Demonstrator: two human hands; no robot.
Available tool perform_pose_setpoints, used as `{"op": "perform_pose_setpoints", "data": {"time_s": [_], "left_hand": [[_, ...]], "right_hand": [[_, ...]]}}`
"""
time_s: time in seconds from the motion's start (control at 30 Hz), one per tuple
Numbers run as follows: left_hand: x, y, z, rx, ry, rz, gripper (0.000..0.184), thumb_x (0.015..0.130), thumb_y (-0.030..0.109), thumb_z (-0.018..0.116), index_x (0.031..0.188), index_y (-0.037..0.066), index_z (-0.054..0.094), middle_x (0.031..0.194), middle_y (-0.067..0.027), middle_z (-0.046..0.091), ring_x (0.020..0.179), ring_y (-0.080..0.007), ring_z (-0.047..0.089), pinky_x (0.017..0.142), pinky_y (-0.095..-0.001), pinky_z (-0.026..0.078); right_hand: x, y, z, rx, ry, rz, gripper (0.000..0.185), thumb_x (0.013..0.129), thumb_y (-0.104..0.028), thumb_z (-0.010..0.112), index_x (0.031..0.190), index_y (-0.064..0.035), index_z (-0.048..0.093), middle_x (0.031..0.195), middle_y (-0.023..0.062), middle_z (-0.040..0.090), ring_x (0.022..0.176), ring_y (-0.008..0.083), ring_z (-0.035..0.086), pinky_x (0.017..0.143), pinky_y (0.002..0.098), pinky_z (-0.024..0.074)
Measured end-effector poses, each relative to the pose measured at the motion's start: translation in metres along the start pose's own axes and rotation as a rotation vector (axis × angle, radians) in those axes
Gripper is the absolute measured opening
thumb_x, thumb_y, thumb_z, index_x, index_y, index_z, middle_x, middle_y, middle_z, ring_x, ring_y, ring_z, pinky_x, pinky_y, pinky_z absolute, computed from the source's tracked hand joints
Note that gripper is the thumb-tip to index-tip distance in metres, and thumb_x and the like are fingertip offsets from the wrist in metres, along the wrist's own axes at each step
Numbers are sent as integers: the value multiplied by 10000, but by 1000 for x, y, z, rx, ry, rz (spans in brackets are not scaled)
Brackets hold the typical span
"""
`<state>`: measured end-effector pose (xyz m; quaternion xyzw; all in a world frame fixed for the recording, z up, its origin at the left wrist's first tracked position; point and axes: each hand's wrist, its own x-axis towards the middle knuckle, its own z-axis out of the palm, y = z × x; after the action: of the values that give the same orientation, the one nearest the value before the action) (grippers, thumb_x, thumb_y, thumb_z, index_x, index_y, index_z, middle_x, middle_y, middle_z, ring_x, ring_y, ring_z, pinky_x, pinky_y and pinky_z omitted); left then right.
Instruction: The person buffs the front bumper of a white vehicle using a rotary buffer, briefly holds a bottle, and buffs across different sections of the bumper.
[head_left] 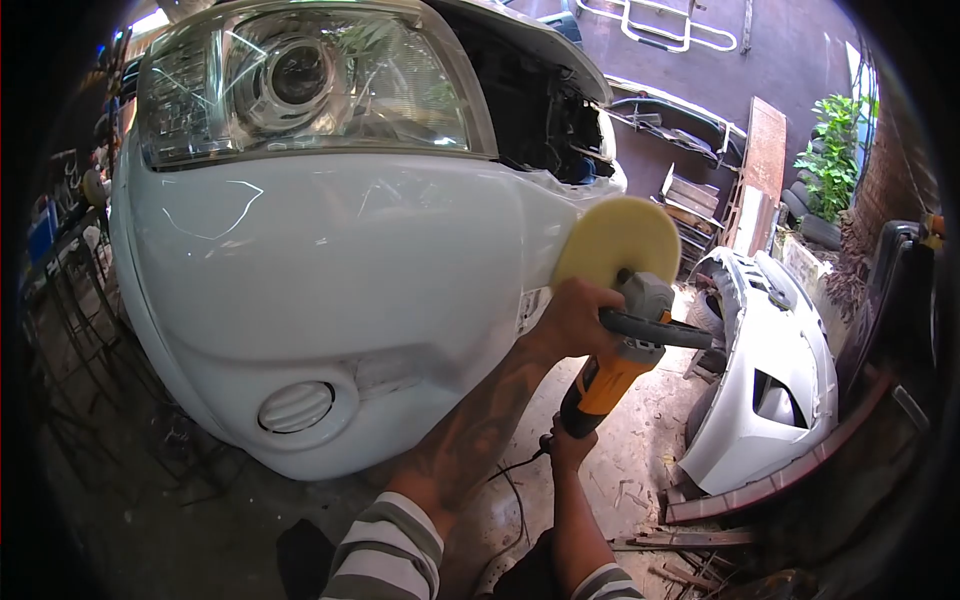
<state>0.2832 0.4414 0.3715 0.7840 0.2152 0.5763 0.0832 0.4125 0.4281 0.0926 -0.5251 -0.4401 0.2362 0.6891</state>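
Note:
My left hand (578,318) is closed round the black loop handle near the head of an orange and black polisher (606,380). Further back, my right hand (572,443) wraps the polisher's rear body, where a power cord (515,470) trails off. A round yellow polishing pad (625,245) faces the side edge of a white car bumper (340,250); whether it presses on the paint is hard to tell. Above the bumper sits a clear headlight (310,85), and lower down a round fog-lamp cover (296,407).
A loose white bumper (775,370) stands on the concrete floor (625,460) at right. Behind are a dark wall (690,75), a rusty board (760,150), a leafy plant (832,155) and stacked tyres. Wood scraps (690,540) lie lower right; metal frames stand at left.

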Motion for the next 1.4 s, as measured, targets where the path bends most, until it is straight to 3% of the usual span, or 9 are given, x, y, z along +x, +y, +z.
{"op": "perform_pose_setpoints", "data": {"time_s": [0.2, 0.5, 0.7, 0.8, 0.87, 0.97, 1.17, 1.3, 1.4], "left_hand": [[-16, 13, -9, 33, 53, 75, 205, 558, 164, 779, 663, 54, 641, 627, -105, 588, 608, -287, 596, 566, -359, 460], [-38, 26, -22, 99, 114, 153, 180, 596, 80, 784, 648, 62, 612, 655, -92, 591, 606, -287, 600, 548, -350, 447], [-18, 5, 0, -15, 44, 75, 162, 575, 106, 755, 653, 54, 623, 595, -110, 576, 551, -287, 581, 531, -353, 454], [-4, 0, 10, 58, -36, -11, 203, 556, 104, 801, 671, 57, 641, 632, -86, 602, 574, -226, 584, 553, -329, 437], [6, -1, 19, 140, -55, -60, 214, 592, 186, 806, 710, 60, 681, 664, -100, 633, 594, -238, 622, 573, -343, 465], [23, 22, 31, 331, -141, -78, 276, 665, 323, 780, 756, 71, 714, 683, -115, 657, 631, -260, 664, 614, -376, 512], [35, 59, 47, 546, -300, -200, 476, 828, 528, 674, 823, 55, 735, 705, -143, 689, 672, -304, 696, 654, -418, 563], [28, 103, 49, 587, -364, -284, 494, 879, 528, 635, 815, 47, 729, 699, -169, 684, 644, -317, 696, 616, -412, 561], [12, 128, 51, 605, -283, -267, 475, 889, 511, 635, 771, 54, 693, 661, -159, 670, 613, -324, 690, 585, -413, 555]], "right_hand": [[-4, -5, -3, 29, -40, 10, 222, 745, -115, 786, 858, 4, 637, 729, 50, 656, 623, 162, 640, 594, 304, 515], [-19, -43, -9, 38, -125, 111, 266, 724, -130, 818, 874, 15, 654, 828, 60, 682, 723, 153, 648, 667, 311, 521], [-13, -20, -7, 7, -71, 109, 305, 720, -136, 823, 896, 33, 640, 813, 79, 680, 695, 180, 658, 648, 323, 528], [-6, -3, -4, 63, -56, 141, 307, 721, -114, 812, 914, 37, 626, 781, 83, 670, 637, 193, 652, 601, 328, 527], [-5, -3, -5, 107, -66, 174, 302, 721, -96, 803, 920, 36, 618, 763, 84, 663, 601, 198, 644, 572, 329, 523], [-7, -33, -12, 228, -183, 314, 211, 731, -89, 782, 844, 24, 643, 708, 73, 656, 555, 166, 620, 551, 313, 513], [-8, -50, -31, 415, -540, 423, 257, 708, -17, 738, 932, 9, 616, 705, 98, 653, 533, 193, 625, 518, 307, 505], [-15, -50, -50, 543, -639, 436, 310, 702, -12, 722, 987, -13, 602, 740, 105, 663, 555, 205, 638, 526, 317, 522], [-10, -32, -67, 498, -756, 421, 391, 683, -15, 741, 1045, -28, 595, 817, 105, 677, 620, 223, 667, 567, 333, 544]]}}
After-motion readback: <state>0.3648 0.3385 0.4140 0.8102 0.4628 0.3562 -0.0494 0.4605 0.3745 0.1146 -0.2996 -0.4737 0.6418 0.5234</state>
